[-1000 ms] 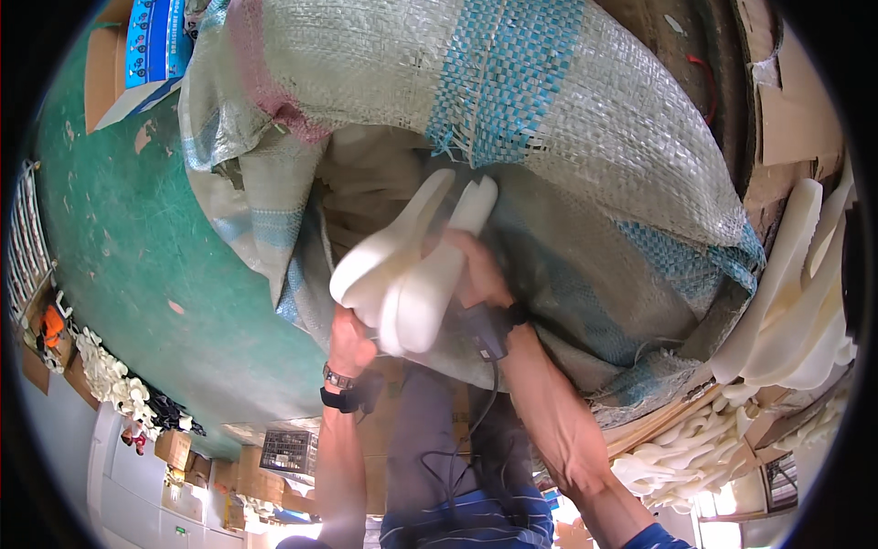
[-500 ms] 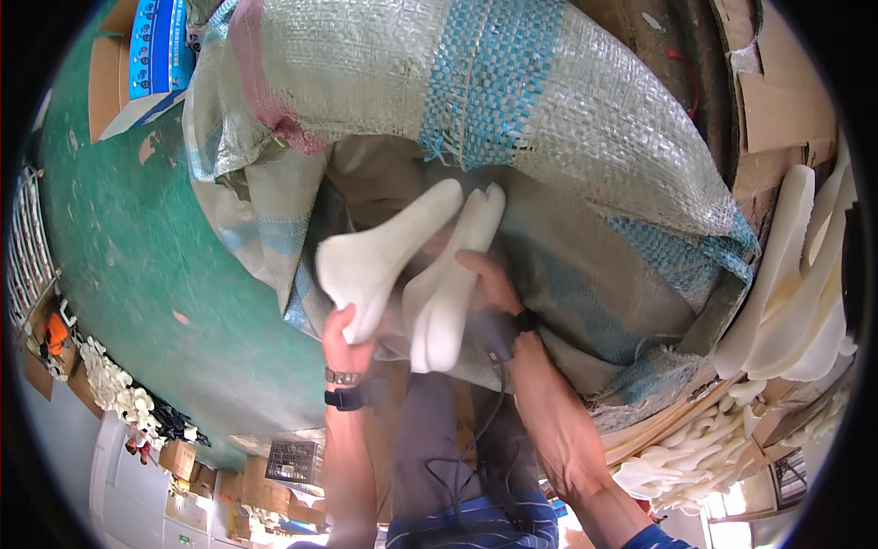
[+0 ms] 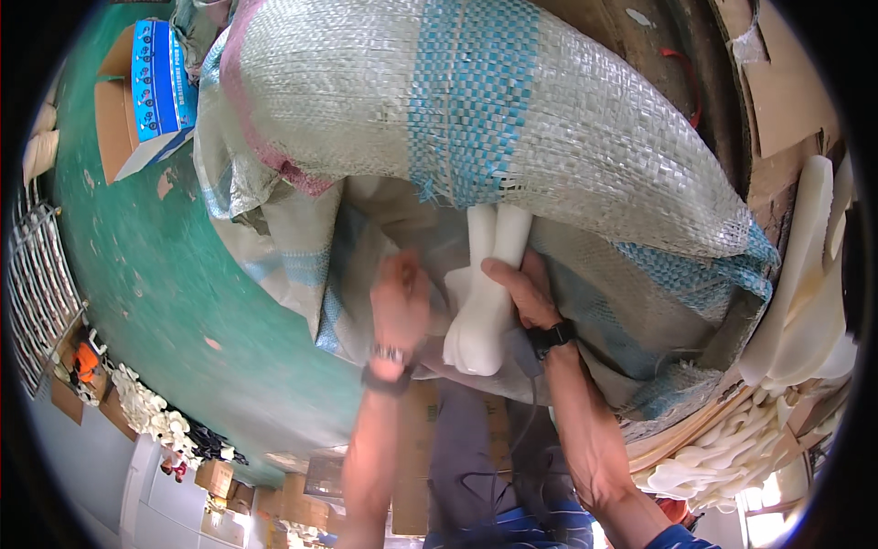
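Note:
My right hand [image 3: 529, 285] is closed round white bicycle-saddle-shaped pieces [image 3: 480, 316]. They lie against each other, with rounded wide ends toward me. Their narrow ends pass under the edge of a woven sack [image 3: 338, 87], where the tips are hidden. Left of them, my left hand [image 3: 400, 297] is smeared by motion and apart from the pieces; its finger state is unclear. The large sack is pale with a blue checked band and a pink stripe, and its slack lower cloth spreads beneath both hands.
An open carton with blue printing [image 3: 165, 87] stands on the green floor [image 3: 201, 274] at upper left. More pale saddle-shaped pieces [image 3: 796, 284] stand at the right, with a heap of white pieces [image 3: 709, 457] below. A metal rack [image 3: 37, 293] is at far left.
Both white bundles were apart in my two hands; now they are together at my right hand, narrow ends under the sack edge. My left hand has let go and moved right and up.

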A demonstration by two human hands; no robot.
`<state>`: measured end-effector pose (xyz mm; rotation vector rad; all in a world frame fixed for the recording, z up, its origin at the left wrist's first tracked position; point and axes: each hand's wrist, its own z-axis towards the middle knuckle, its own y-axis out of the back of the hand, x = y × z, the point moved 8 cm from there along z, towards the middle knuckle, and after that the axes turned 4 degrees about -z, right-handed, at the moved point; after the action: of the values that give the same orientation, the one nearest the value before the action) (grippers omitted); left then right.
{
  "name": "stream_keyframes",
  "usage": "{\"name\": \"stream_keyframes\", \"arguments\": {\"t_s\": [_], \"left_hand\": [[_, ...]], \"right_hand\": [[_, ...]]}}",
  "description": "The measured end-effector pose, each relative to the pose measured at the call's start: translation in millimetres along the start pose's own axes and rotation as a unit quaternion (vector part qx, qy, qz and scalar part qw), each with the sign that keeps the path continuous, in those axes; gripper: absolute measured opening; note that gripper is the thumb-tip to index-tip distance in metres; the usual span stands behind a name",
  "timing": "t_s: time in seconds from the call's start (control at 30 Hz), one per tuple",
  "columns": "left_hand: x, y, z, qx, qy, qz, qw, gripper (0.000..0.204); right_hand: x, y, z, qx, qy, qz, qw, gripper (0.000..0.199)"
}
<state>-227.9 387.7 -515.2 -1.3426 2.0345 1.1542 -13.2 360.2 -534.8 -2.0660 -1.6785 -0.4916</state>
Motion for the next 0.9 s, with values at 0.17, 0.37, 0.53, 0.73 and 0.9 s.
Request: {"name": "stream_keyframes", "arguments": {"t_s": [0.17,0.37,0.53,0.73,0.9], "left_hand": [[119.3,-12.9,148.5,0.003,0.068,0.339,0.938,0.045],[230.0,23.0,209.7,-0.040,0.107,0.246,0.963,0.081],[213.6,4.8,242.1,-0.037,0.085,0.192,0.977,0.076],[206.5,-5.8,243.0,-0.031,0.075,0.143,0.986,0.071],[201.0,-2.6,229.5,-0.027,0.077,0.085,0.993,0.067]], "right_hand": [[1.2,-2.5,1.2,0.014,0.008,-0.053,0.998,0.061],[-6.1,6.3,10.2,0.013,0.025,-0.103,0.994,0.064],[-3.0,3.1,5.7,0.009,0.054,-0.142,0.988,0.065],[-79.2,18.3,49.9,-0.059,0.004,-0.108,0.992,0.061],[-77.0,-3.8,106.1,-0.042,-0.056,-0.092,0.993,0.056]]}}
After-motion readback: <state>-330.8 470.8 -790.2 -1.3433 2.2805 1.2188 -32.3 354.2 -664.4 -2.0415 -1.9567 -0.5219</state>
